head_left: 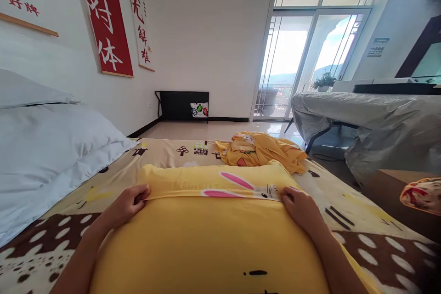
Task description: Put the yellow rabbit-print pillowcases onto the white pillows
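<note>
A yellow pillow in a case printed with a pink-eared rabbit lies across the bed in front of me. My left hand is closed on the folded edge of the pillowcase at its left side. My right hand grips the same edge at the right, its fingers curled over the fabric. A crumpled yellow cloth with cartoon prints lies farther away on the bed, beyond the pillow.
White pillows are stacked on the left against the wall. The bed sheet is cream and brown with dots. A plastic-covered table stands to the right, and a black rack stands by the far wall near the glass balcony doors.
</note>
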Demonstrator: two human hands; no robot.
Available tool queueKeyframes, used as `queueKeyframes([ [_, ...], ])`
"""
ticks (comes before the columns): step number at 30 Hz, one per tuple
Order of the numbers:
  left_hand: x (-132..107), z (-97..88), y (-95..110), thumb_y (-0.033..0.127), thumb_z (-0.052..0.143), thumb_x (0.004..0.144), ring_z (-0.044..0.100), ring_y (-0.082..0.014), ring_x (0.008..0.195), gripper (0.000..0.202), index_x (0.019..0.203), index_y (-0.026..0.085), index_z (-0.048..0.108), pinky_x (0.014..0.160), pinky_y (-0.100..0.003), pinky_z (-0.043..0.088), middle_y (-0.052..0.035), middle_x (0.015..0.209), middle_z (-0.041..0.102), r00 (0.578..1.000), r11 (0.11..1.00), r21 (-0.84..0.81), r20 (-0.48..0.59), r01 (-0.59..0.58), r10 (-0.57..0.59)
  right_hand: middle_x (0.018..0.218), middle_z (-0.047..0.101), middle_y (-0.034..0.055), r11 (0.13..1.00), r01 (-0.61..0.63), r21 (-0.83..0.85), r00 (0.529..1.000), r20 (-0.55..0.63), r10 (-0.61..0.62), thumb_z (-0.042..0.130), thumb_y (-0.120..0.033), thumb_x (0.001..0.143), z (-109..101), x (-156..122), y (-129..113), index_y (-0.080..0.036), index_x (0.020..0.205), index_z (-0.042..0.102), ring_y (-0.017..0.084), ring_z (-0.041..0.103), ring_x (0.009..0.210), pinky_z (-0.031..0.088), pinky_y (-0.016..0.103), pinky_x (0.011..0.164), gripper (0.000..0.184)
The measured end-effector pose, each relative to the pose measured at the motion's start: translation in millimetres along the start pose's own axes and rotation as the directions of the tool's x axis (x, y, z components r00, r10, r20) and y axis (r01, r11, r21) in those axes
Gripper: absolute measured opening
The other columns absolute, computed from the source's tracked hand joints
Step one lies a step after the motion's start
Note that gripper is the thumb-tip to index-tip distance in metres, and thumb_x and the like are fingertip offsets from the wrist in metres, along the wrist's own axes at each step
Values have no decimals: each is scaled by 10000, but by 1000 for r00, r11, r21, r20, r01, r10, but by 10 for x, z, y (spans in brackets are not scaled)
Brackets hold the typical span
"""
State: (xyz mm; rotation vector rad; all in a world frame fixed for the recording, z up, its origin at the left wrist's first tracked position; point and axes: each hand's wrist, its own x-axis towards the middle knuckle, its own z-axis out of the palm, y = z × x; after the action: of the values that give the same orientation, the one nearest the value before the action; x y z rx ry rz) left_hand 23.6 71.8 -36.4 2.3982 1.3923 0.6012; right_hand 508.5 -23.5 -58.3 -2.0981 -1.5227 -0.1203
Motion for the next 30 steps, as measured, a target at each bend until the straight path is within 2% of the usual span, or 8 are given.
queueKeyframes([
  [5, -64, -52, 115, 206, 405, 757, 533, -173, 729, 57, 722, 211, 448, 676, -275, 424, -13, 797, 548, 989, 980, 195, -140, -27, 56, 805, 672, 73, 996, -71, -58, 983, -171, 60, 383, -304, 805, -53, -17, 60, -200, 791, 603, 218, 604, 744, 420, 312, 657, 244],
  [7, -89, -30, 233, 256, 423, 810, 565, -207, 963, 167, 936, 215, 526, 812, -301, 459, -62, 1067, 578, 966, 979, 177, -220, -97, 135, 975, 673, 117, 998, -12, -67, 954, -300, -9, 374, -371, 850, -92, -86, -38, -171, 960, 620, 270, 607, 921, 447, 376, 778, 335],
  [9, -93, 46, 364, 339, 404, 882, 450, -228, 1237, 417, 1287, 240, 396, 979, -338, 418, -87, 1384, 434, 935, 984, 99, -308, -150, 173, 1220, 604, 137, 990, 129, -63, 923, -358, -143, 349, -439, 899, -122, -198, -214, -160, 1213, 541, 290, 534, 1145, 416, 426, 916, 462],
  [12, -60, 202, 503, 438, 338, 939, 209, -245, 1417, 624, 1487, 290, 78, 1125, -423, 272, -58, 1566, 170, 959, 984, 90, -230, -151, 168, 1484, 371, 77, 915, 401, -55, 893, -202, -403, 339, -461, 939, -102, -385, -525, -237, 1460, 275, 230, 333, 1364, 324, 424, 1059, 570],
  [16, -9, 301, 515, 502, 301, 947, 120, -231, 1442, 572, 1481, 366, 149, 1168, -469, 143, 25, 1566, 159, 976, 963, 178, 119, -202, 183, 1537, 242, -12, 833, 553, 16, 818, 179, -547, 309, -489, 955, 28, -485, -752, -342, 1477, 227, 191, 208, 1421, 242, 463, 1130, 549],
  [19, 2, 289, 495, 519, 294, 945, 92, -223, 1445, 564, 1474, 380, 155, 1170, -485, 113, 47, 1564, 136, 977, 966, 184, 147, -183, 157, 1536, 228, -26, 872, 488, 36, 841, 250, -481, 286, -513, 953, 94, -429, -716, -353, 1470, 240, 189, 184, 1426, 182, 495, 1156, 543],
  [25, -37, 210, 511, 547, 291, 935, 103, -223, 1443, 568, 1466, 364, 212, 1170, -484, 98, 42, 1558, 158, 980, 980, 127, 154, -150, 130, 1529, 259, -22, 963, 270, -17, 953, 150, -264, 217, -547, 942, 175, -205, -291, -329, 1457, 299, 190, 196, 1423, 168, 483, 1162, 565],
  [30, -60, 53, 295, 632, 259, 890, 198, -232, 1421, 659, 1447, 285, 322, 1159, -420, 199, 35, 1535, 222, 984, 991, -12, 120, 134, -131, 1499, 340, -18, 997, 38, 68, 997, 59, -42, 194, -555, 919, 296, -6, 137, -283, 1421, 393, 201, 257, 1405, 199, 452, 1156, 605],
])
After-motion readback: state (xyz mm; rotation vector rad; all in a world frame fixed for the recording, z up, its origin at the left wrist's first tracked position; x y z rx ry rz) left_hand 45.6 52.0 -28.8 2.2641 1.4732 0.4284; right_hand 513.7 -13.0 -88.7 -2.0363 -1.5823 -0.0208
